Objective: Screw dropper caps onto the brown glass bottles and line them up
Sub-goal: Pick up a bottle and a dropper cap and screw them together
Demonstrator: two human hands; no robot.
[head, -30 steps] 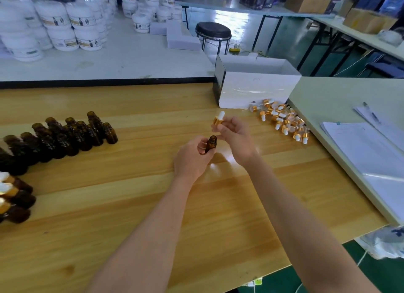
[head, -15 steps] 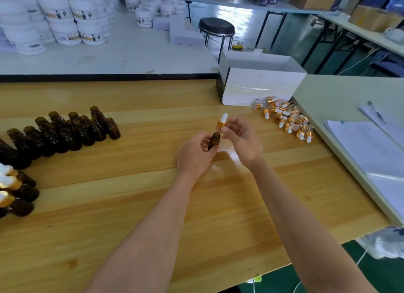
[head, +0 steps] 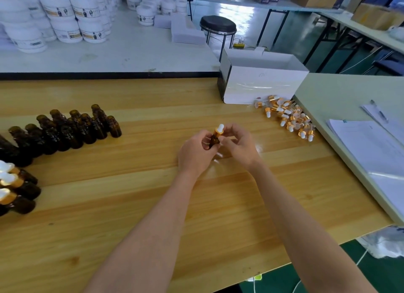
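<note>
We see the small brown glass bottle (head: 214, 140) held just above the middle of the light wooden table (head: 135, 201), its long axis near upright and leaning slightly right, neck pointing up and away from the wearer. On the neck sits the gold-collared dropper cap with a white rubber bulb (head: 219, 131), bulb uppermost. Our left hand (head: 196, 155) is wrapped around the bottle's body; our right hand (head: 239, 145) pinches the cap's collar between fingertips. Whether the cap is fully threaded we cannot tell.

To the left stands a cluster of uncapped brown glass bottles (head: 65, 131); at the left edge three capped brown bottles (head: 15, 190) lie nearly touching, in a row. To the right a heap of loose gold-and-white dropper caps (head: 288, 120) lies beside an open white cardboard box (head: 262, 82), which bears faint handwritten marks too small to read. The white plastic tubs (head: 65, 19) on the far table carry printed labels, likewise illegible.
</note>
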